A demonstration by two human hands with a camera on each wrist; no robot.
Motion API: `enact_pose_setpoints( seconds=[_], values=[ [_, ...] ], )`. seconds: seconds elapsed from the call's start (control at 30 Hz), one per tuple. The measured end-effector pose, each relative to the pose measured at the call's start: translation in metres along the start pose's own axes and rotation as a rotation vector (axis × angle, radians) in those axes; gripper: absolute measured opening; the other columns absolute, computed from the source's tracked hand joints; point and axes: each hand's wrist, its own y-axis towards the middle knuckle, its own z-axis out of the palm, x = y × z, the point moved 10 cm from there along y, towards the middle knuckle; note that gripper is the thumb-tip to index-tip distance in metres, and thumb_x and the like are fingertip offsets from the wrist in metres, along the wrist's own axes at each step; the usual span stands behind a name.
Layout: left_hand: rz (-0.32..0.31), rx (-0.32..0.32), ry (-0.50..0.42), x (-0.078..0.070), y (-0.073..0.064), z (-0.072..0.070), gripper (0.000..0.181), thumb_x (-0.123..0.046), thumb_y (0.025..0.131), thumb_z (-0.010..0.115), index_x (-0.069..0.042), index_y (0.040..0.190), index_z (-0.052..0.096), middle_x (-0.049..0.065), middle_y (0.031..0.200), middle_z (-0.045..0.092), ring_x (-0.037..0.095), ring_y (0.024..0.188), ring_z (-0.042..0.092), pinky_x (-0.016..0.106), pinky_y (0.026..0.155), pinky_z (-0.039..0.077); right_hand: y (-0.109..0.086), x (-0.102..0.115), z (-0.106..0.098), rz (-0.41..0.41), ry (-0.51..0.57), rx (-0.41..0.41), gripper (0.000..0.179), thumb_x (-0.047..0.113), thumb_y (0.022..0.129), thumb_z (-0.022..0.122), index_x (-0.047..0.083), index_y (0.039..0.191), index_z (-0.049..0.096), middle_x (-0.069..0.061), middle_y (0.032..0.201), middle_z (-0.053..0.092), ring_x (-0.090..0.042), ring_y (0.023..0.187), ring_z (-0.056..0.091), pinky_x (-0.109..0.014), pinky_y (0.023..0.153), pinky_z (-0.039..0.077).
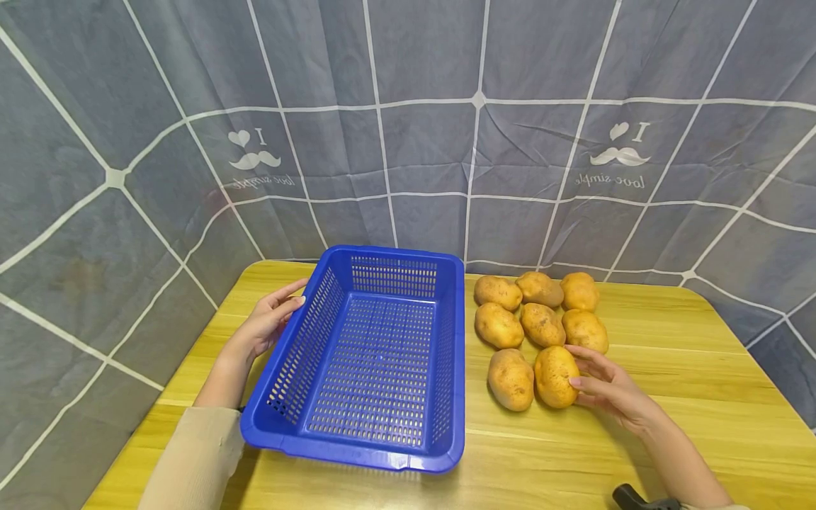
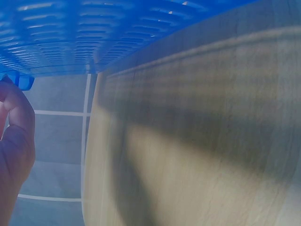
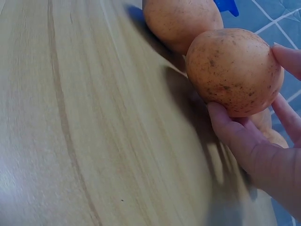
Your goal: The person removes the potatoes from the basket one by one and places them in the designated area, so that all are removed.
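Note:
A blue plastic basket [image 1: 370, 368] with slotted walls and floor sits at the centre left of the head view, nothing inside it. My left hand [image 1: 270, 322] grips its left rim, thumb near the top edge; in the left wrist view the curled fingers [image 2: 16, 117] are at the blue rim. Right of the basket, my right hand [image 1: 612, 389] holds a yellow-brown potato [image 1: 557, 377], thumb on the near side and fingers round the far side. The right wrist view shows this potato [image 3: 235, 73] between thumb and fingers, dark specks on its skin.
Several more potatoes lie in rows beside the basket, including one potato [image 1: 511, 380] just left of the held one and another [image 1: 585, 331] behind it. All stand on a wood-grain table [image 1: 669, 333]. A grey checked curtain [image 1: 427, 142] hangs behind and at the sides.

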Motion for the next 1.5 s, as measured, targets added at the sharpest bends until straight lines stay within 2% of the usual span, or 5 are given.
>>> enact_pose_setpoints(
  seconds=[0.3,0.77,1.03,1.5],
  values=[
    [-0.005,-0.004,-0.012,0.0008,-0.0008,0.0004,0.04,-0.006,0.096,0.049,-0.014,0.136,0.046,0.001,0.088,0.064,0.011,0.069,0.065,0.023,0.06,0.055,0.0022,-0.0049,0.0008,0.017,0.007,0.026,0.05,-0.002,0.093,0.049,0.031,0.13,0.048,-0.001,0.113,0.051,-0.013,0.1,0.057,-0.034,0.083,0.052],
    [0.024,0.023,-0.04,-0.0012,-0.0006,0.0029,0.033,-0.004,0.097,0.047,-0.02,0.124,0.057,0.002,0.088,0.064,0.011,0.069,0.065,0.023,0.06,0.055,0.0014,-0.0068,-0.0009,0.031,0.0,0.043,0.05,0.0,0.095,0.047,0.033,0.131,0.046,0.003,0.117,0.05,-0.013,0.104,0.057,-0.034,0.085,0.051],
    [0.029,0.022,-0.046,-0.0013,-0.0017,0.0032,0.032,-0.005,0.097,0.047,-0.022,0.121,0.059,0.002,0.088,0.064,0.011,0.068,0.064,0.022,0.059,0.054,-0.0008,-0.0087,-0.0062,0.049,-0.042,0.008,0.049,0.002,0.095,0.047,0.032,0.133,0.045,0.007,0.119,0.048,-0.01,0.105,0.055,-0.033,0.084,0.051],
    [0.036,0.038,-0.082,-0.0003,-0.0006,0.0033,0.033,-0.002,0.097,0.044,-0.023,0.118,0.059,0.003,0.088,0.065,0.012,0.069,0.065,0.024,0.06,0.055,-0.0048,-0.0076,-0.0074,0.042,0.007,0.026,0.048,-0.001,0.094,0.047,0.035,0.125,0.052,0.006,0.115,0.055,-0.012,0.101,0.058,-0.033,0.083,0.052]
  ],
)
